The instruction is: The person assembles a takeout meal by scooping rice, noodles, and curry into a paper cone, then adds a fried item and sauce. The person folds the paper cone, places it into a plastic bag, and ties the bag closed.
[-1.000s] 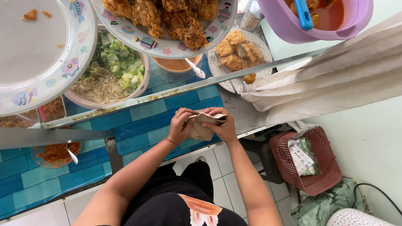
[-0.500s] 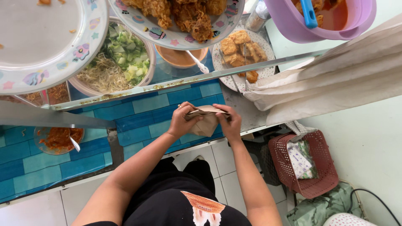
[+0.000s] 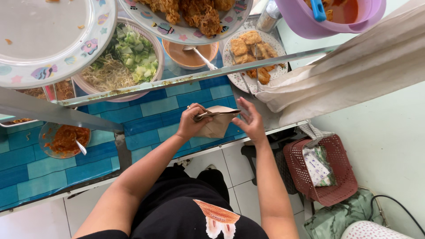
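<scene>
My left hand point(image 3: 191, 124) is closed around a folded brown paper packet point(image 3: 218, 126), and a thin metal tool point(image 3: 207, 115) lies across the packet's top under its fingers. My right hand point(image 3: 250, 122) hovers at the packet's right edge with its fingers spread, the fingertips at or just off the paper. Both hands are over the blue tiled counter point(image 3: 146, 117), just below a metal shelf rail point(image 3: 199, 76).
Above the rail are a plate of fried fritters point(image 3: 190, 13), a bowl of greens and noodles point(image 3: 121, 62), a sauce bowl with a spoon point(image 3: 188, 53), a plate of fried pieces point(image 3: 252, 51) and a purple tub point(image 3: 336, 15). A red-sauce bowl point(image 3: 64, 139) stands left; a pink basket point(image 3: 321, 170) sits on the floor.
Both hands were pressed on the packet before. My right hand has now come off it and opened its fingers, while the left hand keeps hold. The view has shifted slightly.
</scene>
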{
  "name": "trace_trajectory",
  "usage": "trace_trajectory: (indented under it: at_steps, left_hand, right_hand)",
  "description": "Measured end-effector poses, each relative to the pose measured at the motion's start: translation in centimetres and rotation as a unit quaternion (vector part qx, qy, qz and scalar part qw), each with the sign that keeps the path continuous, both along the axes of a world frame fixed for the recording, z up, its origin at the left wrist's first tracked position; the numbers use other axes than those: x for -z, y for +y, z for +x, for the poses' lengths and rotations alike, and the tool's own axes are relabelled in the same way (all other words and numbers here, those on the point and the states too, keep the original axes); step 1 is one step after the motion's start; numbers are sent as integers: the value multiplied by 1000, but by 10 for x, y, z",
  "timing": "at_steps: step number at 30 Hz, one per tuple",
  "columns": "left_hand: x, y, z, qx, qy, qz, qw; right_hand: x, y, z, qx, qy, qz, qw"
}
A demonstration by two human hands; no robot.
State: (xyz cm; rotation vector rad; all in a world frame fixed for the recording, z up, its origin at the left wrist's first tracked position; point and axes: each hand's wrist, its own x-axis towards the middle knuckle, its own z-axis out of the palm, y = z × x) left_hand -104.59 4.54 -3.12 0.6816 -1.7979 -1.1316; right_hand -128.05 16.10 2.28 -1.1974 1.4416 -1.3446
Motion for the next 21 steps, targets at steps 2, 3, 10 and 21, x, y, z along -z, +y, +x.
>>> trace_trajectory:
  at_steps: [2, 3, 10, 21]
  left_hand:
    - [0, 0, 0, 3, -2, -4, 1000]
    - [-1, 2, 0, 5, 2, -11, 1000]
    - [-16, 1, 6, 28, 22, 112, 993]
    - [-18, -13, 7, 103, -32, 62, 992]
  right_hand:
    - [5, -9, 13, -44, -49, -17, 998]
    - [8, -13, 17, -56, -46, -28, 997]
    - [26, -23, 21, -32, -61, -84, 994]
    - [22, -24, 40, -30, -35, -100, 994]
